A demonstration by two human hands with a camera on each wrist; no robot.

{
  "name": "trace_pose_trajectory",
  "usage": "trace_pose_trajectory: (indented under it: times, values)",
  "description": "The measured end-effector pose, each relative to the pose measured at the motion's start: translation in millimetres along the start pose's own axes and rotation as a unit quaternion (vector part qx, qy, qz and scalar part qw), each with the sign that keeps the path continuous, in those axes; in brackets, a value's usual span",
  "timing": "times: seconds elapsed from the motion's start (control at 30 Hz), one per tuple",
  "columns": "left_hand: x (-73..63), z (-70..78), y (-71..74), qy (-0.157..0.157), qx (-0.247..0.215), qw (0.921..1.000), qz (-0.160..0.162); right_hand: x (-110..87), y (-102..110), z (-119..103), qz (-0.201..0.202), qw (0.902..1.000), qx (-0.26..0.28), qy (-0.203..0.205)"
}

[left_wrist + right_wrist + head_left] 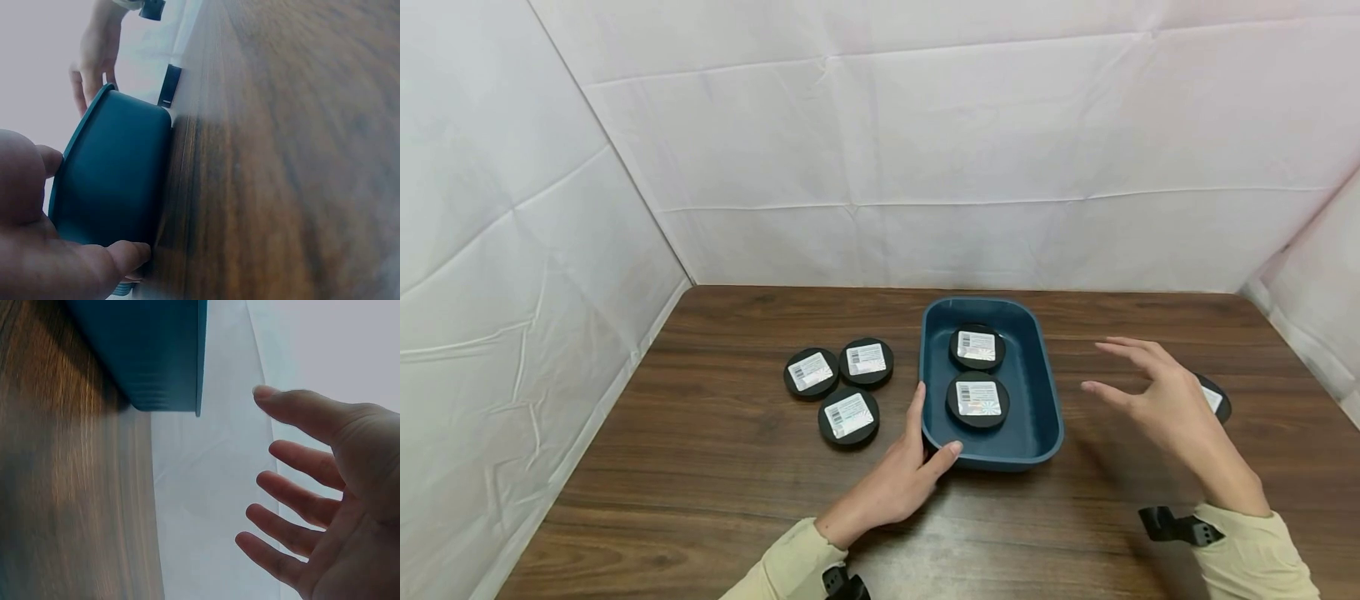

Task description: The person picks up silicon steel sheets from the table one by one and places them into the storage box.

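A blue rectangular plastic tub [1048,400] stands on the table, with two black round discs with white labels, an upper one [977,347] and a lower one [978,400], lying in its left part. My left hand [895,479] holds the tub's near-left corner, thumb at the near rim and fingers along the left wall. In the left wrist view, the fingers [131,255] touch the tub's outer wall [112,175]. To the right of the tub my right hand [1172,408] hovers with fingers spread and holds nothing. Another labelled disc [1223,408] lies partly hidden behind it.
Three more labelled black discs [811,372] [867,362] [848,417] lie close together left of the tub on the brown wooden table [715,467]. White cloth walls [865,150] stand behind the table and at both sides.
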State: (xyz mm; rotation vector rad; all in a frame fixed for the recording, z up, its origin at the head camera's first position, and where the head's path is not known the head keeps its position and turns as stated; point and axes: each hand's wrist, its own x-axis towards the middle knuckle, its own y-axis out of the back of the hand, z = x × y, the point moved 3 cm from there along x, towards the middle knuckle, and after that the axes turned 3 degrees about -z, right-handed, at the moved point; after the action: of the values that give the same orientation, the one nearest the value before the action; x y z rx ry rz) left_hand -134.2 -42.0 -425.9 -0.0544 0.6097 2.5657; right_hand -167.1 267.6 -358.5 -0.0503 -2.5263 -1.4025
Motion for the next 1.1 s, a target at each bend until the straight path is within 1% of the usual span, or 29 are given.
trace_pose_trajectory:
  times: [0.17, 0.33, 0.87, 1.1]
  values:
    - [-0.7, 0.3, -0.2, 0.003, 0.000, 1.0000, -0.002, 0.3, 2, 9, -0.026, 0.9995, -0.008, -0.014]
    - [-0.9, 0.3, -0.8, 0.008, -0.002, 1.0000, -0.005, 0.5, 5, 18, -0.037, 0.9987, -0.022, -0.029]
    - [-0.3, 0.9, -0.7, 0.006, 0.001, 1.0000, -0.002, 1.4, 12, 40, -0.054, 0.9969, -0.031, -0.048]
    - [-1.0, 0.7, 0.4, -0.001, 0.000, 1.0000, -0.004, 0.3, 16, 48, -0.061, 0.9960, -0.020, -0.063]
